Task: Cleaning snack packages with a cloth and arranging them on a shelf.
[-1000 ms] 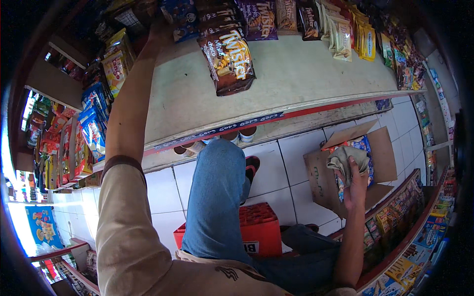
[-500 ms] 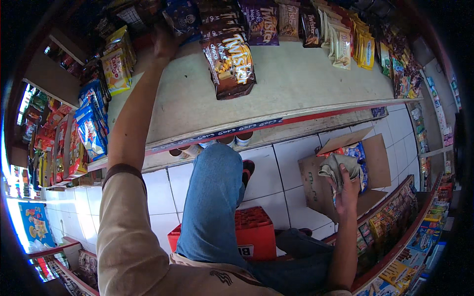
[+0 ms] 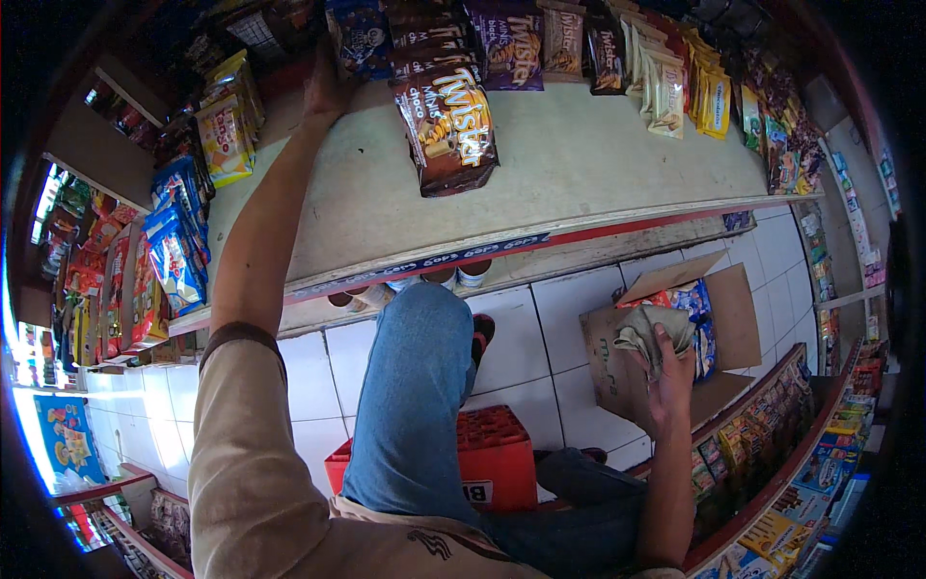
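My left arm stretches to the back of the shelf (image 3: pixel 617 154). There my left hand (image 3: pixel 328 92) is at the left side of a dark blue snack packet (image 3: pixel 362 43); its fingers are in shadow, and I cannot make out whether they grip it. To its right a row of brown wafer packets (image 3: pixel 446 125) leans toward the shelf's front. Lower right, my right hand (image 3: pixel 672 372) is closed on a crumpled grey-green cloth (image 3: pixel 648 333). The cloth hangs over an open cardboard box (image 3: pixel 610 372) with red and blue packets (image 3: pixel 690 299) inside.
Purple (image 3: pixel 506 48), cream (image 3: pixel 664 92) and yellow packets (image 3: pixel 714 96) line the shelf's back. Blue packets (image 3: pixel 176 246) stand at its left end. A red plastic crate (image 3: pixel 497 458) is beneath me on the white tiles. Cans (image 3: pixel 473 273) stand under the shelf; a lower display rack (image 3: pixel 752 439) runs along the right.
My left hand has shifted slightly right, closer against the dark blue packet. The right hand and cloth have moved a little to the left over the box.
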{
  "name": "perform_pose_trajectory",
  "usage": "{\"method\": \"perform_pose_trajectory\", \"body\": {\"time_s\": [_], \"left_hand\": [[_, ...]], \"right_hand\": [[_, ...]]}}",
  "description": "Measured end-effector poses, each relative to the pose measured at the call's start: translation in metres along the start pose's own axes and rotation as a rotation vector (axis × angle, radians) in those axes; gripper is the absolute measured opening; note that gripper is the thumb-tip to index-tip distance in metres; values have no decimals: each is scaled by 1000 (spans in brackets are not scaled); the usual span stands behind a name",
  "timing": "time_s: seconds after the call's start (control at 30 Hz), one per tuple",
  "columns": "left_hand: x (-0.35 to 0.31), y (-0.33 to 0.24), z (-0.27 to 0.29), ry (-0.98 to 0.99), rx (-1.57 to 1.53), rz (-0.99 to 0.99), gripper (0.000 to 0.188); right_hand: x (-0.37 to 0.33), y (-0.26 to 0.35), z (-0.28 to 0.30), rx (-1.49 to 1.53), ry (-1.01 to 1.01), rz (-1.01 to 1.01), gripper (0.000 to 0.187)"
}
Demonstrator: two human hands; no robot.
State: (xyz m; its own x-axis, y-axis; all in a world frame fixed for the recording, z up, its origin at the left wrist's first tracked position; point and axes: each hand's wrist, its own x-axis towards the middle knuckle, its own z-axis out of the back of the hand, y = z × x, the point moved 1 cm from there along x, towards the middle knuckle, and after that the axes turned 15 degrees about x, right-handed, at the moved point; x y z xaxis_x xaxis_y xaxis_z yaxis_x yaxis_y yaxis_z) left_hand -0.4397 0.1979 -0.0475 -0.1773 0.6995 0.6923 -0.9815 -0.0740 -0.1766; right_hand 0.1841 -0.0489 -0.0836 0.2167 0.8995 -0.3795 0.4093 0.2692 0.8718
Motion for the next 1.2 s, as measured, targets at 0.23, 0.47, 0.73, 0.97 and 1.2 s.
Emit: {"method": "perform_pose_trajectory", "body": {"time_s": [0.23,0.47,0.73,0.97,1.2], "left_hand": [[-10,-7,8,65,-45,92,105],[-8,5,3,33,26,73,104],[-8,-3,0,85,-31,27,101],[-10,4,4,109,48,40,95],[-9,1,11,115,42,49,93]], "right_hand": [[-3,-1,-4,-3,-25,31,40],[-2,-1,-4,-49,4,-1,42],[2,-6,7,-66,0,-6,43],[1,-7,4,-105,14,-3,43],[-4,-5,0,-70,25,-16,43]]}}
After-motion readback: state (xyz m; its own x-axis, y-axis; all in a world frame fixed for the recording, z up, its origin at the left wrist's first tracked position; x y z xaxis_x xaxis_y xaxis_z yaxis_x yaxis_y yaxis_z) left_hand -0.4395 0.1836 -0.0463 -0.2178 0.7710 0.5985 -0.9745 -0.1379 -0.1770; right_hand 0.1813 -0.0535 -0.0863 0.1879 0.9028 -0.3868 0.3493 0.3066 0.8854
